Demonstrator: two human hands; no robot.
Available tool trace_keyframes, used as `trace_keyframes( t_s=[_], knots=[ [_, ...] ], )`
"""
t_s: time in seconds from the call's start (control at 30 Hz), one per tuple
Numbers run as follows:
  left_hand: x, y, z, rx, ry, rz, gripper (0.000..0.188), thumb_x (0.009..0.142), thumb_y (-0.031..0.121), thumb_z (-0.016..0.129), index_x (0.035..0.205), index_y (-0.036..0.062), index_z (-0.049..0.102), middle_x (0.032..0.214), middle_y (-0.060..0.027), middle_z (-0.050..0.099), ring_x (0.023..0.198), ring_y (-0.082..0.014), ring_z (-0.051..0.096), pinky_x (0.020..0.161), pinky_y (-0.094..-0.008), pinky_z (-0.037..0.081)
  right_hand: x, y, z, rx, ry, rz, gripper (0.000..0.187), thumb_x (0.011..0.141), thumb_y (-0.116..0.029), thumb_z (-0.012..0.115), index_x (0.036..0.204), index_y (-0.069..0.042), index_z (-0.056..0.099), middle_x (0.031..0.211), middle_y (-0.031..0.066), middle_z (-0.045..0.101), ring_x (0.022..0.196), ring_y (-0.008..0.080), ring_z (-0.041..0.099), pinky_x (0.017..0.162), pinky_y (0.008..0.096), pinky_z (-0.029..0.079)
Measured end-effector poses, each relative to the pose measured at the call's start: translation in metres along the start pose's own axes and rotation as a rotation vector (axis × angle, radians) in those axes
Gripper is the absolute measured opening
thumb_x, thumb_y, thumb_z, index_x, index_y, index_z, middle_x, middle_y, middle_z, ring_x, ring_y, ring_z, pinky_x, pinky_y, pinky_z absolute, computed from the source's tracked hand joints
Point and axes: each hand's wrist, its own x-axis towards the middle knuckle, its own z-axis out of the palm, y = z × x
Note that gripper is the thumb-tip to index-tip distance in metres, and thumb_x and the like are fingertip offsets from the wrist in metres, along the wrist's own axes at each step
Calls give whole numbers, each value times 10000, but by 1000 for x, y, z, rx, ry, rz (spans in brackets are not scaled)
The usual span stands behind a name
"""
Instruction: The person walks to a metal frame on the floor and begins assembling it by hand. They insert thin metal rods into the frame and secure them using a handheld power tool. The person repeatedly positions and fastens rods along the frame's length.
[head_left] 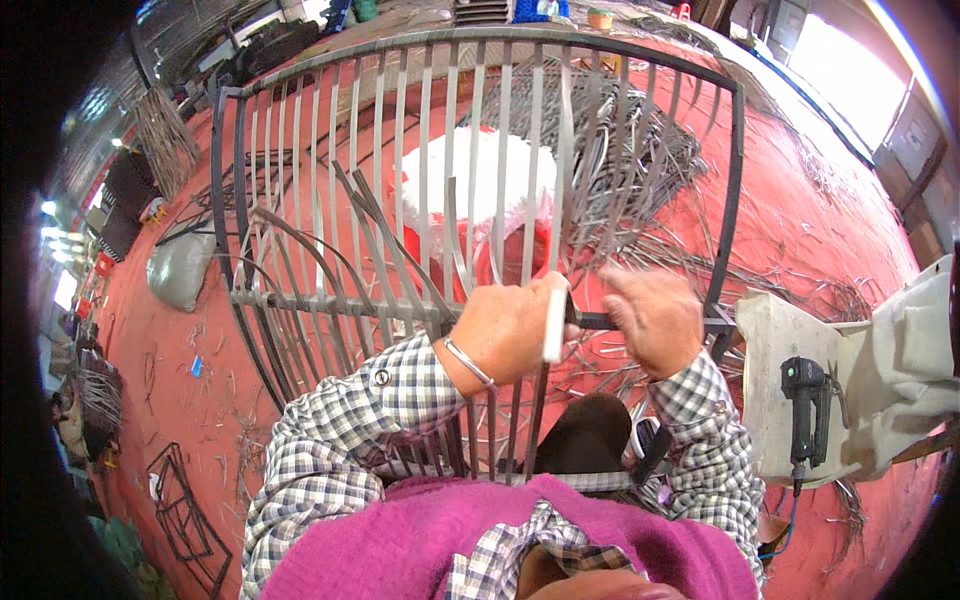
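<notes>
A dark furniture frame [738,190] stands before me, strung with several parallel grey flat strips [400,130]. My left hand [510,325] is closed at its middle crossbar [600,321], gripping a flat weaving strip [564,160] where it meets the bar. From that hand a short pale flat piece [554,325] sticks out toward me; whether it is the strip's end is unclear. Just right of it, above the crossbar, my right hand [655,315] is smeared by motion, its fingertips indistinct. Loose strip ends [385,225] rise from the bar left of my hands.
Beyond the frame lie a white fluffy bundle [480,185] and a heap of grey strips [640,150]. At right a black power tool [803,410] rests on a pale cloth-covered support [765,340]. Strip scraps litter the red floor [270,345]; a grey sack [180,270] sits left.
</notes>
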Motion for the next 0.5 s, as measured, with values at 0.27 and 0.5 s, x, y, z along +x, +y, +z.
trace_keyframes(
  t_s=[0.27, 0.5],
  knots=[
    [71, 1, -151, 590, 758, 434, 279, 835, 355, 593, 862, 79, 619, 699, -139, 610, 664, -341, 607, 542, -421, 466, -1, -59, -17, 211, -63, -91, 249, 879, -330, 512, 830, -114, 627, 664, 80, 585, 619, 289, 578, 556, 391, 425],
    [118, -25, -188, 506, 377, 329, 219, 802, 235, 597, 917, 52, 629, 822, -196, 639, 804, -370, 619, 701, -448, 487, 37, -61, -22, 461, -117, 67, 341, 883, -337, 519, 1010, -29, 590, 820, 178, 624, 761, 337, 615, 669, 389, 481]
  ],
)
